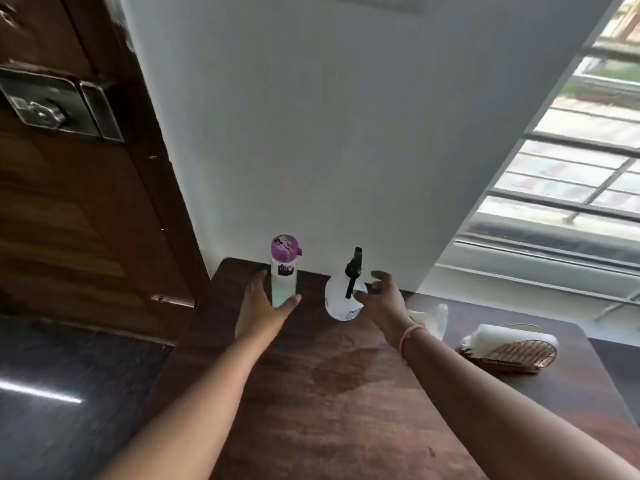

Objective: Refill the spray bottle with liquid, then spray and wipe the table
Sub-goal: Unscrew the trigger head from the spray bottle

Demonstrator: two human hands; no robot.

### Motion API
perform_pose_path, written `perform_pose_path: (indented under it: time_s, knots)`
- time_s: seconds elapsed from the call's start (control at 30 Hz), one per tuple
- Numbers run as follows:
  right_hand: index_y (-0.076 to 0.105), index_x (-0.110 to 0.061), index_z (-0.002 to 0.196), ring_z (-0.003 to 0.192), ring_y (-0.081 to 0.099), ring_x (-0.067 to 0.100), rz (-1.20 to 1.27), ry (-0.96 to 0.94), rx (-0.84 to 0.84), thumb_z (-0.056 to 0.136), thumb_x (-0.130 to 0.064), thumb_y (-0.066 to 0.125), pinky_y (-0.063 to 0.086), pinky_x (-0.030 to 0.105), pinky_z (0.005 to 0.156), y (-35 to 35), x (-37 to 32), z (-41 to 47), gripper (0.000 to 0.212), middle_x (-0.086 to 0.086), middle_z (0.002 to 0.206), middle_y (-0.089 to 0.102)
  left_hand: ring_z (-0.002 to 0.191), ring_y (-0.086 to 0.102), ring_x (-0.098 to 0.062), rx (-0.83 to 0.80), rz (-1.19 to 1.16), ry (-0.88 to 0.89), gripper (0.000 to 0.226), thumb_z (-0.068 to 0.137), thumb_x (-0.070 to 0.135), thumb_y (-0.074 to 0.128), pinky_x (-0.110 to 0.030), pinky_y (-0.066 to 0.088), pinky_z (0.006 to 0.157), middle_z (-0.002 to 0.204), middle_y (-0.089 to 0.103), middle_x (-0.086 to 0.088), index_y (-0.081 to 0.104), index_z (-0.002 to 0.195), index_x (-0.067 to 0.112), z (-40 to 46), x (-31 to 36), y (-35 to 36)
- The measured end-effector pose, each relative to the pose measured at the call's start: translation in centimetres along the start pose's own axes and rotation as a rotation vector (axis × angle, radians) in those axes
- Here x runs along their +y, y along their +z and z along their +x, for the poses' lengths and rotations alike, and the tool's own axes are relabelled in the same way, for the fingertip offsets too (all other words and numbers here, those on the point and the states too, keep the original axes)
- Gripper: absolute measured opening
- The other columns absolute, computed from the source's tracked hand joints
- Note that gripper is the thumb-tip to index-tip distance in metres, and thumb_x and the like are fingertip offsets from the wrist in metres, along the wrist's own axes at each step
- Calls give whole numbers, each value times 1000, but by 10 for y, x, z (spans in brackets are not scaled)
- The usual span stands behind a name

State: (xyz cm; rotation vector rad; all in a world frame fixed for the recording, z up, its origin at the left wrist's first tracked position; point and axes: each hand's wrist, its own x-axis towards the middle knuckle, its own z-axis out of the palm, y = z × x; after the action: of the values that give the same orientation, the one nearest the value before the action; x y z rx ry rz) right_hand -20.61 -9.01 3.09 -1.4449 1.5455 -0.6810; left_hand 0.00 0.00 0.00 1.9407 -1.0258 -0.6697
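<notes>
Left hand (258, 303) fingers flanking water bottle (284, 271); right hand (382, 297) beside spray bottle (343, 299)

Table (346, 410): dark wood, visible grain, low sheen, one paler glossy patch mid-surface; water bottle (284, 271): clear smooth plastic, glossy purple cap; spray bottle (343, 299): translucent white plastic, black plastic head; basket (516, 355): shiny gold-toned wire holding white cloth (512, 336); door (69, 202): varnished wood, metal lock.
</notes>
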Motion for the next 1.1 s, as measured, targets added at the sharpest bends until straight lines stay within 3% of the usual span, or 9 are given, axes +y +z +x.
perform_pose_path:
  time_s: [0.2, 0.3, 0.43, 0.63, 0.77, 0.87, 0.97, 1.1]
  knots:
    - [54, -19, 133, 127, 46, 30, -72, -50, -35, 78, -10, 77, 42, 46, 105, 22, 3, 39, 60, 7, 138, 45, 112, 58, -14, 10, -106, 70, 76, 66, 44, 83, -34, 50, 91, 123, 59, 3, 45, 128, 23, 29, 6, 12]
    - [63, -16, 122, 128, 44, 28, -74, -95, -72, 80, -18, 78, 41, 46, 106, 27, 10, 50, 44, 5, 133, 54, 100, 59, -10, 51, -114, 77, 57, 73, 36, 80, -19, 47, 75, 107, 61, 11, 48, 118, 24, 32, 5, 16]
    - [66, -20, 108, 106, 59, 20, -20, -124, -63, 81, -21, 76, 42, 28, 82, 25, 17, 47, 29, -2, 112, 69, 90, 59, -6, 89, -118, 82, 43, 77, 31, 77, -6, 38, 65, 99, 61, 13, 50, 110, 25, 29, 4, 15]
    - [64, -24, 94, 86, 61, 14, 24, -158, 44, 80, -21, 77, 45, 23, 68, 8, 29, 15, 19, -11, 87, 67, 87, 58, -5, 113, -118, 76, 53, 74, 25, 80, -2, 39, 62, 102, 62, 10, 52, 119, 22, -11, 3, 12]
    - [62, -33, 87, 79, 59, -8, 24, -200, 61, 80, -25, 77, 38, 8, 62, -12, 38, -27, 19, -18, 83, 66, 82, 57, 0, 122, -101, 95, 53, 71, 29, 83, 2, 39, 61, 96, 62, 14, 56, 115, 21, -61, 5, 7]
    - [60, -34, 80, 79, 56, -16, 19, -254, 73, 77, -19, 79, 38, 2, 65, -28, 53, -64, 25, -23, 77, 66, 81, 63, -2, 134, -92, 85, 49, 67, 30, 85, -1, 40, 64, 93, 66, 14, 58, 108, 25, -102, 6, 8]
    - [61, -36, 78, 79, 58, -10, 3, -233, 59, 77, -24, 80, 43, 7, 67, -47, 71, -99, 22, -25, 79, 67, 83, 64, -5, 152, -79, 83, 48, 66, 29, 85, -4, 41, 65, 96, 67, 12, 59, 107, 24, -140, 10, 13]
    - [62, -34, 79, 74, 59, -7, 43, -209, 58, 76, -24, 80, 41, 6, 63, -70, 92, -141, 21, -17, 78, 69, 88, 65, -10, 147, -64, 82, 50, 67, 29, 85, -24, 51, 75, 101, 69, 8, 57, 107, 23, -185, 17, 21]
